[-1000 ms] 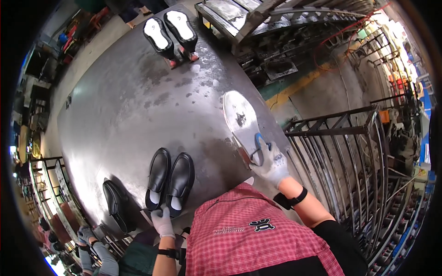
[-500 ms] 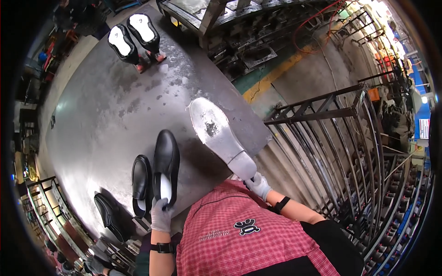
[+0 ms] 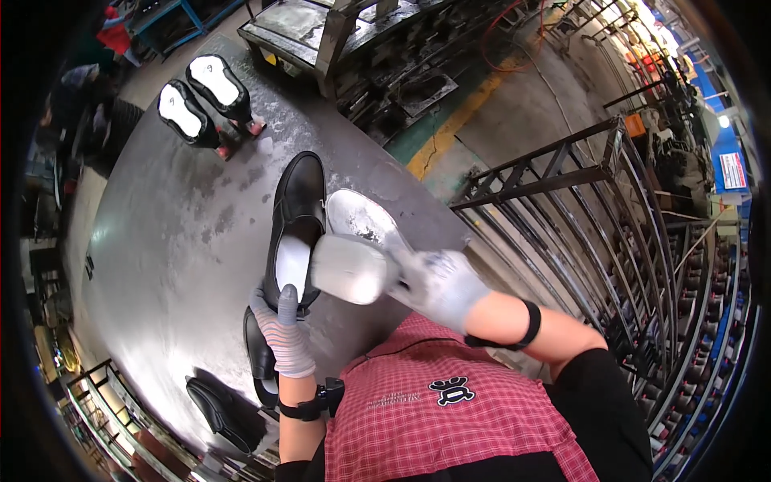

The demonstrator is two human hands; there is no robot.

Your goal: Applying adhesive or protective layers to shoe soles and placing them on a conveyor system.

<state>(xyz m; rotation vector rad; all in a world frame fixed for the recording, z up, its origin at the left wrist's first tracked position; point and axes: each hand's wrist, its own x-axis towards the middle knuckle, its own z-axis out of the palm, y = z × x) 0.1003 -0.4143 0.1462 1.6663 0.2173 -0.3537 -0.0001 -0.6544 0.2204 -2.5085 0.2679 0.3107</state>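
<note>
My left hand point(image 3: 283, 331), in a striped grey glove, grips a black loafer point(image 3: 299, 189) by its heel end, thumb inside the opening. The loafer's toe points away from me and a white insole point(image 3: 291, 262) shows in it. In my right hand point(image 3: 443, 287), gloved in white and smeared by motion, is a pale tool with a broad rounded head point(image 3: 352, 271), close to the loafer's right side; I cannot make out its exact kind. Partly behind it is a silvery sole-shaped metal plate point(image 3: 363, 213). A second black loafer point(image 3: 259, 345) lies partly hidden beside my left wrist.
Another black shoe point(image 3: 222, 411) lies on its side at the near left of the grey metal table point(image 3: 169, 241). Two upturned shoes with white soles point(image 3: 218, 82) stand at the far left. A metal rack point(image 3: 546, 173) is on the right. A person point(image 3: 96, 120) is beyond the table.
My left hand has raised the loafer and moved it away from me, near the metal plate. My right hand has come left from the plate's heel end with the pale tool. The view has shifted slightly.
</note>
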